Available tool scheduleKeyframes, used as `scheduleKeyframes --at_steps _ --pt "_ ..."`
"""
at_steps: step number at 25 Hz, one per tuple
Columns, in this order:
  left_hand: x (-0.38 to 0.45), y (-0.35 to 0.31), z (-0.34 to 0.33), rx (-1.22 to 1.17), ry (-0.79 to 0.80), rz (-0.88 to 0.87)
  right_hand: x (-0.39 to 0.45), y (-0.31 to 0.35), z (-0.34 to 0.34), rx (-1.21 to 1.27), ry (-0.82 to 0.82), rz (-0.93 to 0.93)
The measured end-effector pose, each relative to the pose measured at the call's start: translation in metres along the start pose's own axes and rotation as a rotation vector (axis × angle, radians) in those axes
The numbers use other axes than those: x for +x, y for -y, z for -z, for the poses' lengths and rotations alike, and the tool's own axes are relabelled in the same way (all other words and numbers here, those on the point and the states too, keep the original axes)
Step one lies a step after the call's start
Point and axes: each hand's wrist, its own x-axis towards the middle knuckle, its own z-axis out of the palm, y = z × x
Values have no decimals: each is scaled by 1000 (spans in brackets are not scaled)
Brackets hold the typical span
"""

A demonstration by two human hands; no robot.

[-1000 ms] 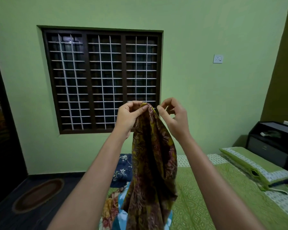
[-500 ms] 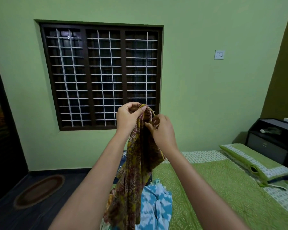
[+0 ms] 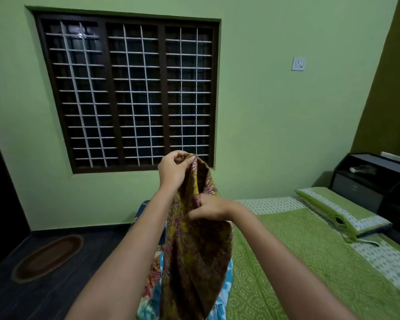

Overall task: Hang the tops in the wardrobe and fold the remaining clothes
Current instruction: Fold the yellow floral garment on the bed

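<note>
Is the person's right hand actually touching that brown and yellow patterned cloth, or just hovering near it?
Touching. The head view shows the right hand pressed into the patterned cloth partway down, its fingers gathering the fabric, while the left hand pinches the top edge.

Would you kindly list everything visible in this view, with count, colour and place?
garment: one, brown and yellow print, held up over the bed's edge
clothes pile: several, blue and multicoloured, on the bed behind the garment
bed: one, green cover, right
pillow: one, green, head of the bed
window: one, dark frame, white grille, wall
switch: one, white, wall
mat: one, brown, floor left
left hand: pinches the garment's top
right hand: grips the garment lower
</note>
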Motion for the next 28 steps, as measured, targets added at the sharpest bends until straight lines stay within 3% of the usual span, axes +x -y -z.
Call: scheduleKeyframes --at_steps 2,4,7,10,13,16,18,20,22,25,28 --pt "-4 13 -5 73 37 32 -11 3 -8 -85 245 -227" --pt "-12 29 -12 134 72 87 -21 1 -7 -174 325 -432" --pt "-25 55 -16 211 71 182 -44 -10 11 -354 72 -606" --pt "-42 62 -27 193 138 167 -68 -32 26 -622 -152 -698" --pt "-66 56 -48 153 217 105 -99 -49 32 -577 -239 -794" --pt "-86 55 -66 140 228 139 -134 -51 23 -584 -149 -715" --pt "-106 46 -76 143 232 161 -157 -51 7 -446 -77 -694" --pt "-135 25 -90 108 278 122 -181 -56 -4 -288 -38 -789" --pt "-169 -1 -105 42 326 58 -204 -59 -11 -352 -82 -864" --pt "-215 -40 -127 -28 310 44 -247 -75 -21 -633 -91 -645" --pt "-256 -71 -142 -29 261 67 -295 -98 -26 -475 -39 -464"
